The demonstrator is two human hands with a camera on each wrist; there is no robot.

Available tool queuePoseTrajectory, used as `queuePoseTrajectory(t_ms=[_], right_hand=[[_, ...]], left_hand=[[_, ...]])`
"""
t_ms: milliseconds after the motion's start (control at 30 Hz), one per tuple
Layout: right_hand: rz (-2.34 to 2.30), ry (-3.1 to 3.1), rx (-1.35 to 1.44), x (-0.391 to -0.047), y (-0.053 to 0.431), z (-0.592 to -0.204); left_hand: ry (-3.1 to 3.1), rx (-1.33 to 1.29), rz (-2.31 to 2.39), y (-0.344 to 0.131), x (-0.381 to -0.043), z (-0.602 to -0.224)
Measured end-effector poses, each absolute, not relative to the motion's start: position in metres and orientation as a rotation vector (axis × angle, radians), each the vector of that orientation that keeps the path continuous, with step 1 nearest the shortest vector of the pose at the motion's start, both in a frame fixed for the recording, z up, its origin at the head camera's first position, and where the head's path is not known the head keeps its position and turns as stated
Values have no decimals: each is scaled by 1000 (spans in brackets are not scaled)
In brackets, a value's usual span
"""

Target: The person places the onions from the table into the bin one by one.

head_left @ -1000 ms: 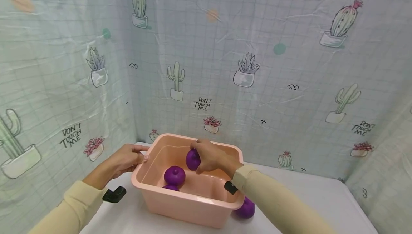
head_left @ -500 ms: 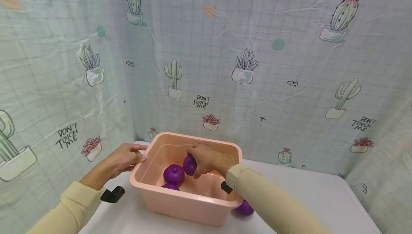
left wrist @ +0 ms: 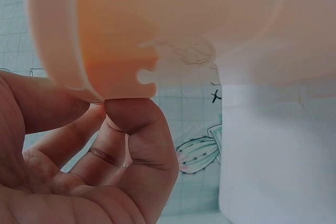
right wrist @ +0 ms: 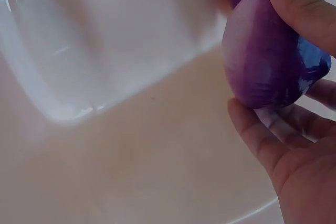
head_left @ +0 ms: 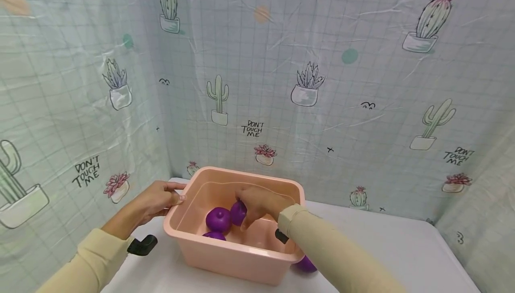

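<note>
My right hand (head_left: 261,204) holds a purple onion (head_left: 238,214) low inside a peach-pink plastic tub (head_left: 233,259). In the right wrist view the thumb and fingers grip this onion (right wrist: 262,51) from opposite sides. Another onion (head_left: 218,219) sits on the tub's floor just left of it, seeming to touch it. Nearer the front wall lies one more onion (head_left: 214,235), partly hidden by the rim. My left hand (head_left: 157,201) pinches the tub's left rim, with thumb and bent forefinger on its edge (left wrist: 94,95) in the left wrist view.
Outside the tub, by its front right corner, an onion (head_left: 307,264) lies on the white table (head_left: 374,248), partly covered by tub and sleeve. A cactus-print curtain (head_left: 342,127) hangs behind and at both sides.
My right hand has lowered the onion further into the tub and slightly left, up beside the onion lying there. The left hand stays on the rim.
</note>
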State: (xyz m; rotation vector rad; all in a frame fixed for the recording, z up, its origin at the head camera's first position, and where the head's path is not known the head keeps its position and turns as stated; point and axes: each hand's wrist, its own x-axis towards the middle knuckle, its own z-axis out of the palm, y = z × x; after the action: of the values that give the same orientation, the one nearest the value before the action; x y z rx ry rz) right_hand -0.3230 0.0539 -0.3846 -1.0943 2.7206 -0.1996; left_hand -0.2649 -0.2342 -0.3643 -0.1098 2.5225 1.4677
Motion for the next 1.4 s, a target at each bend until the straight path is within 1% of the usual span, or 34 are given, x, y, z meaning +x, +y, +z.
queuePoseTrajectory(t_ms=[133, 267, 400, 567, 667, 767, 833, 933, 1033, 1100, 1267, 1400], right_hand=[[-183, 2698, -1062, -322, 54, -385], [-146, 2710, -1087, -323, 54, -383], [-270, 2701, -1071, -321, 63, -369], [-464, 2719, -1027, -315, 93, -330], [-661, 2717, -1033, -310, 118, -310], [-849, 2716, -991, -304, 146, -300], [-939, 2737, -930, -300, 167, -300], [-1014, 2788, -818, -296, 199, -311], [-1061, 2851, -706, -297, 227, -334], [-1105, 2886, -632, -296, 244, -356], [-1163, 2943, -319, -291, 276, -418], [-1181, 2903, -99, -285, 285, -460]], left_hand=[[2521, -107, 1458, -233, -265, -364], [2524, -107, 1446, -234, -266, -363], [2527, -100, 1433, -234, -267, -362], [2530, -93, 1422, -233, -268, -359], [2535, -99, 1407, -234, -268, -358], [2533, -98, 1406, -235, -267, -359], [2530, -93, 1411, -235, -266, -360], [2520, -90, 1421, -236, -265, -362], [2526, -81, 1421, -238, -265, -362], [2527, -76, 1424, -239, -264, -361], [2530, -85, 1418, -236, -266, -363], [2539, -100, 1419, -235, -267, -366]])
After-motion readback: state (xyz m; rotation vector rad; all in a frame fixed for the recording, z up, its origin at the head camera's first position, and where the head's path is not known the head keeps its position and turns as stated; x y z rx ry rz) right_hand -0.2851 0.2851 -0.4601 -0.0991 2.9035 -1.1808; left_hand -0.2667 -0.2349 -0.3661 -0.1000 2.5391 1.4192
